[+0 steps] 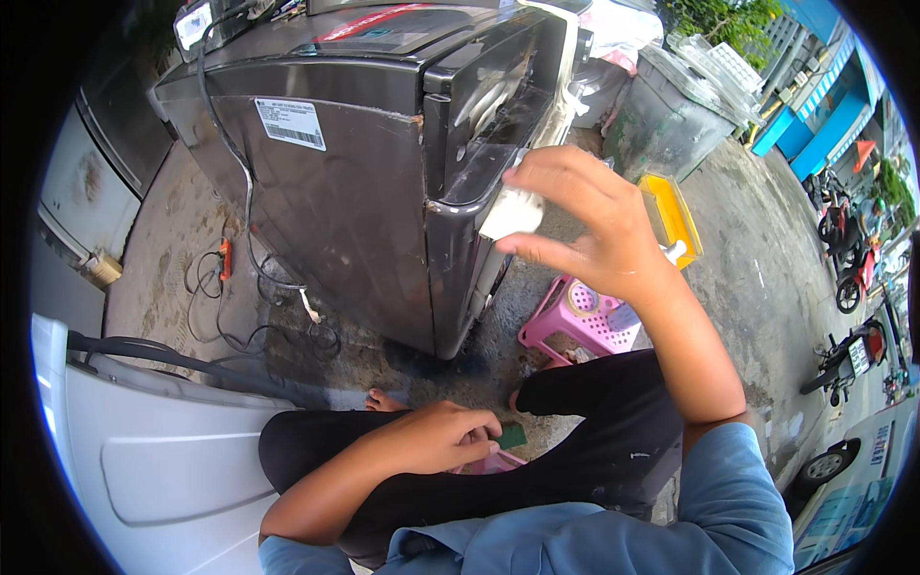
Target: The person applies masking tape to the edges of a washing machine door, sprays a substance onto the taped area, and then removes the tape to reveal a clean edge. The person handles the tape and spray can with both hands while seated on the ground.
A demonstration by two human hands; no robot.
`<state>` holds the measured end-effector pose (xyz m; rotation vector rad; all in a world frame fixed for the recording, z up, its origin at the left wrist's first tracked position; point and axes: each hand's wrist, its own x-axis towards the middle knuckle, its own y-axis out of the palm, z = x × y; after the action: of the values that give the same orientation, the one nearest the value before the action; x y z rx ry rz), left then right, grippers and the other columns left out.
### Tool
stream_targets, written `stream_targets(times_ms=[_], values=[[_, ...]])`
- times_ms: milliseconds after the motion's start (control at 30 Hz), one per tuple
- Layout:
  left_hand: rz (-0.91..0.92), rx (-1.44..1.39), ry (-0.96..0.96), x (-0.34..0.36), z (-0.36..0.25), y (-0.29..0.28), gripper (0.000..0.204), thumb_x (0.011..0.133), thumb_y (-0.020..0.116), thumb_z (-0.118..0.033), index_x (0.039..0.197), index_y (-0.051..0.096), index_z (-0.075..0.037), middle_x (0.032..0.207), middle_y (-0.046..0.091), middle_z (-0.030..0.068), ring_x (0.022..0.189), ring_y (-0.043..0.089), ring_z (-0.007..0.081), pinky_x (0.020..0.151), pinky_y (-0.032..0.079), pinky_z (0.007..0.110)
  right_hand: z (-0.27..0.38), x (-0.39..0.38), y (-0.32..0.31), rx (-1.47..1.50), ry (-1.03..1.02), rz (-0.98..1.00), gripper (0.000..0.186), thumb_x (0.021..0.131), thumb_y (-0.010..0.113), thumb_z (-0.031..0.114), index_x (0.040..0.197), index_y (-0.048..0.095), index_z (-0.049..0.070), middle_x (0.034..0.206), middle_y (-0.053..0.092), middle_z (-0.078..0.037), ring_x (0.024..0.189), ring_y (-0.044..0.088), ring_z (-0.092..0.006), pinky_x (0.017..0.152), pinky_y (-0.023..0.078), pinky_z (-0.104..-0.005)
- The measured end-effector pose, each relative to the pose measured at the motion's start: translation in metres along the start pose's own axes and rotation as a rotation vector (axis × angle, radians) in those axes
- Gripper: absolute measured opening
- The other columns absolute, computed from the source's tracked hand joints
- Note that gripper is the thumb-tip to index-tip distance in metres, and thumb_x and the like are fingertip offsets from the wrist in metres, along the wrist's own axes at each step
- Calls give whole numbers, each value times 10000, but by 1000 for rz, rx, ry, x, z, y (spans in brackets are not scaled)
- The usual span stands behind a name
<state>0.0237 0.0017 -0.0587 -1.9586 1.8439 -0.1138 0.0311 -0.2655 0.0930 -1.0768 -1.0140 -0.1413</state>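
Rests left hand [436, 439] over dark trousers [311, 441] with fingers curled; cannot tell if pinching green piece [514, 437] just beside. Spreads right hand [609, 225] grip around white material [514, 217] at near right top corner of grey machine [335, 206]; cannot tell contact.

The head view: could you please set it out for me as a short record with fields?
Main thing: dark grey appliance, white label on its side
Right hand: raised, thumb and fingers apart, by white material at the appliance's edge; contact unclear
Left hand: low, by a green piece; grip unclear
Right of appliance: pink stool, yellow container
Left of appliance: orange object on the ground
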Motion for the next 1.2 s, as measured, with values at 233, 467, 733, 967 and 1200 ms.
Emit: stream_targets(times_ms=[233, 467, 733, 967, 1200], values=[[6, -9, -21, 3, 5, 2, 305, 990, 711, -237, 1176, 681, 3, 977, 789, 147, 917, 771, 246, 832, 576, 349, -5, -20, 5, -18, 4, -20, 270, 765, 781, 3, 1028, 754, 58, 1092, 672, -91, 946, 684, -288, 823, 564, -395], [-4, -20, -57, 3, 6, -1, 309, 1009, 694, -275, 1181, 688, -18, 962, 782, 109, 884, 746, 216, 802, 547, 350, -16, -37, 2, 51, 41, -70, 186, 736, 721, -51, 912, 709, 5, 1058, 686, -105, 896, 672, -271, 810, 552, -372], [-32, -18, -53, 10, 13, 0, 306, 1015, 685, -272, 1184, 684, -17, 952, 780, 131, 878, 749, 237, 787, 547, 362, -31, -48, 5, 223, 122, -165, 148, 748, 690, -7, 889, 654, 19, 1013, 667, -110, 908, 656, -315, 828, 534, -399], [-35, -45, -106, 18, 23, 4, 325, 1016, 691, -270, 1200, 676, -2, 967, 778, 149, 911, 755, 254, 827, 566, 371, -34, -53, 28, 184, 6, -338, 231, 772, 826, 97, 904, 643, 43, 1030, 652, -112, 864, 651, -307, 774, 543, -389], [-423, 412, 84, 20, -33, -15, 230, 936, 751, -188, 1111, 721, -42, 1022, 755, 95, 927, 726, 238, 895, 555, 400, -27, -46, 54, 154, 181, -534, 389, 766, 934, 219, 900, 607, 56, 1207, 645, -165, 905, 680, -236, 741, 556, -338]])
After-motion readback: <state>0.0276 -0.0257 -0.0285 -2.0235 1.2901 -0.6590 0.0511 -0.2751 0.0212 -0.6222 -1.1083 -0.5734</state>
